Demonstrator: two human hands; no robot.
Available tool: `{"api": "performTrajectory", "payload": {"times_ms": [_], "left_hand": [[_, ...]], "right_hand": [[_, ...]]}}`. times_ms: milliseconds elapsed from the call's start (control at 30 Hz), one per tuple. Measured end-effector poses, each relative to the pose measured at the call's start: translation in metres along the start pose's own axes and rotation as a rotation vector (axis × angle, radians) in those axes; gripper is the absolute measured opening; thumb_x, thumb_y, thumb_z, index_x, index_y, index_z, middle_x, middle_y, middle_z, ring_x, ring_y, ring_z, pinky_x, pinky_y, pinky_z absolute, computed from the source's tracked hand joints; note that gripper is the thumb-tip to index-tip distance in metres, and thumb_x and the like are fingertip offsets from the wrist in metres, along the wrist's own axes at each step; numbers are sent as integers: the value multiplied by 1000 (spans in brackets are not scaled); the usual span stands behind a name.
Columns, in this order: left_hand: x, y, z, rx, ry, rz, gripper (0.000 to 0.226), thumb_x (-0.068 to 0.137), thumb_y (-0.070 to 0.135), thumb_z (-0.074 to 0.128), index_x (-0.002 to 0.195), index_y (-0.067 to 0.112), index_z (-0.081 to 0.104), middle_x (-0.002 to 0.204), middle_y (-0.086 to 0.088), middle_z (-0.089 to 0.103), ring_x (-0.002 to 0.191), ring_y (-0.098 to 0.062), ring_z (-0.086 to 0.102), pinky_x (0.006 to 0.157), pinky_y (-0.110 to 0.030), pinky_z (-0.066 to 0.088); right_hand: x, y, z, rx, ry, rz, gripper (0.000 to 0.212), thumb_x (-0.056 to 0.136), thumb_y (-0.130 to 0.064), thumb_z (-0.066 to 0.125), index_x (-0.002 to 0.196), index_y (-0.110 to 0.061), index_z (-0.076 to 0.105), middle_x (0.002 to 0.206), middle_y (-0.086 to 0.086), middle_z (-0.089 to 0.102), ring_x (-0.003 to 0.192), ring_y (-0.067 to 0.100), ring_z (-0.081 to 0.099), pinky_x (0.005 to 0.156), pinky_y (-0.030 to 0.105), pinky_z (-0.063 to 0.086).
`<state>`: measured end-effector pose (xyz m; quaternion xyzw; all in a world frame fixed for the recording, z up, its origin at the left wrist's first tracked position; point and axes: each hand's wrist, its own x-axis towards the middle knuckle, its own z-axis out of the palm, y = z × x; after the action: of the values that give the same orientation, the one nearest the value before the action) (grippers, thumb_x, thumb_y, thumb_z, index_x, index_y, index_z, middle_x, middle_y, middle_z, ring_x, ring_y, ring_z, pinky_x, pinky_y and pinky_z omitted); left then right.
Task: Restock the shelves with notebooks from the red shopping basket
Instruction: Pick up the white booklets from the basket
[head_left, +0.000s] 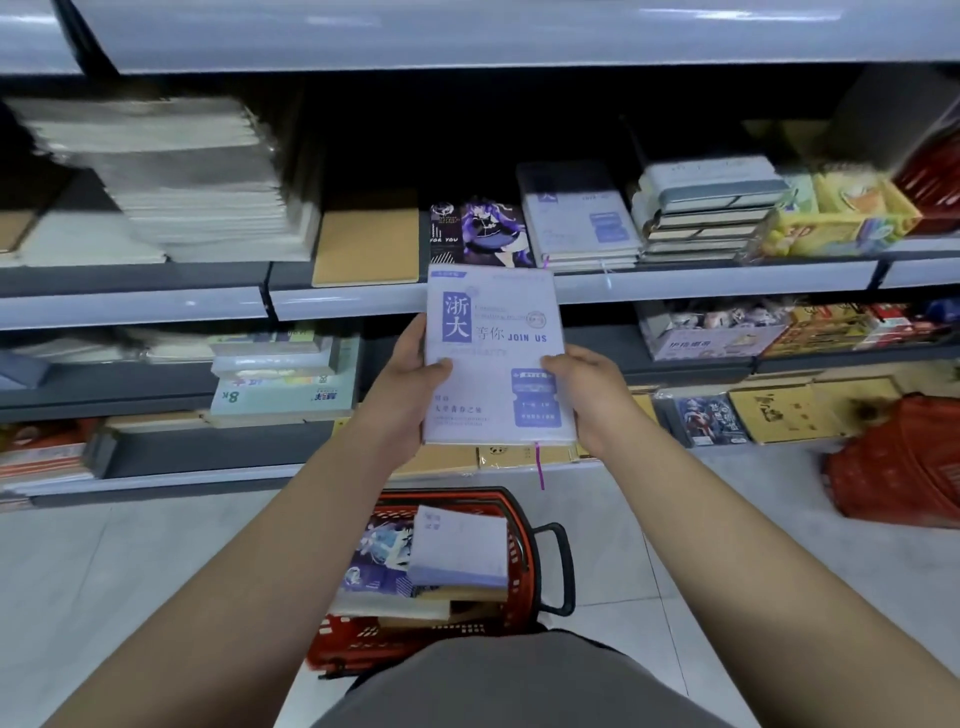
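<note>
Now we hold a lilac notebook (497, 358) between both hands, above the red shopping basket (524, 540) on the floor and just short of the shelf edge (343, 301). Our left hand (415, 364) grips its left edge, thumb on the cover and fingers hidden behind; our right hand (584, 387) grips the right edge the same way.

The matching stack (579, 218) of lilac notebooks lies on the shelf beyond our right hand, and that is likely where this one belongs. To do it well, we should carry the notebook forward and a little right, keep it flat, lower it squarely onto that stack, and let go only once it rests there. The stack is blurred, so we cannot be sure the cover matches.

The notebook's long axis runs away from us, toward the shelf. Its cover faces up toward us, title at the far end, and a purple ribbon (540, 467) hangs from the near edge.
</note>
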<state>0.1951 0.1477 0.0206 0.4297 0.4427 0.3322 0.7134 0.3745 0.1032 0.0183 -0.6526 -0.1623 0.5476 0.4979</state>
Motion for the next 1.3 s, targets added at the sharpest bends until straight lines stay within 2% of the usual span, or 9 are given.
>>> {"api": "performTrajectory", "payload": {"times_ms": [167, 267, 433, 633, 800, 967, 1133, 1200, 1300], "left_hand": [[16, 10, 23, -12, 57, -43, 54, 100, 2, 47, 142, 36, 43, 125, 3, 65, 114, -24, 64, 88, -53, 55], [25, 14, 38, -12, 70, -66, 54, 99, 2, 51, 141, 34, 43, 122, 2, 67, 110, -23, 65, 81, -46, 58], [40, 15, 63, 8, 56, -73, 55, 97, -2, 51, 141, 30, 43, 125, -2, 66, 114, -26, 63, 95, -50, 52], [56, 9, 83, 67, -25, -79, 62, 96, -3, 50, 137, 42, 45, 126, 11, 66, 117, -19, 61, 92, -44, 54], [72, 5, 95, 0, 28, -78, 62, 95, -6, 50, 136, 40, 49, 126, 9, 66, 115, -21, 63, 88, -44, 56], [93, 1, 104, -81, 121, -111, 63, 94, -6, 51, 138, 39, 50, 127, 8, 66, 116, -22, 63, 95, -46, 53], [112, 3, 115, -82, 154, -128, 63, 94, -6, 51, 139, 38, 49, 129, 8, 64, 114, -20, 62, 91, -43, 54], [118, 4, 118, -93, 161, -126, 62, 95, -6, 50, 139, 38, 49, 130, 7, 63, 114, -21, 62, 91, -42, 54], [126, 7, 125, -110, 194, -129, 55, 97, -3, 49, 135, 37, 53, 127, 7, 64, 112, -18, 62, 82, -38, 56]], "right_hand": [[11, -21, -16, 35, 3, -19, 19, 92, -4, 56, 109, -7, 63, 95, 11, 72, 71, 22, 70, 59, 34, 58], [19, -32, -28, 45, 1, -30, 20, 92, -4, 56, 111, -8, 64, 99, 12, 72, 77, 23, 71, 60, 33, 58], [37, -46, -48, 80, 36, -45, 22, 92, -1, 54, 107, -12, 65, 94, 8, 72, 75, 21, 70, 58, 33, 59], [59, -59, -72, 93, -8, -70, 28, 93, 2, 51, 108, -16, 66, 105, 10, 71, 89, 26, 69, 75, 41, 59], [77, -68, -83, 105, -67, -84, 30, 95, 1, 51, 116, -15, 65, 113, 11, 70, 99, 29, 68, 82, 45, 58], [94, -76, -93, 123, -124, -72, 26, 95, -3, 55, 116, -14, 65, 108, 10, 72, 93, 25, 70, 81, 42, 59], [105, -70, -106, 80, -152, 50, 31, 94, -16, 60, 124, -8, 59, 114, 12, 71, 101, 26, 69, 75, 36, 59], [107, -68, -110, -8, -183, 75, 30, 95, -22, 59, 122, -9, 58, 110, 10, 71, 92, 22, 70, 69, 33, 58], [109, -69, -114, -204, -211, 65, 16, 98, -26, 56, 109, -15, 59, 86, 6, 69, 60, 14, 66, 55, 24, 52]]}}
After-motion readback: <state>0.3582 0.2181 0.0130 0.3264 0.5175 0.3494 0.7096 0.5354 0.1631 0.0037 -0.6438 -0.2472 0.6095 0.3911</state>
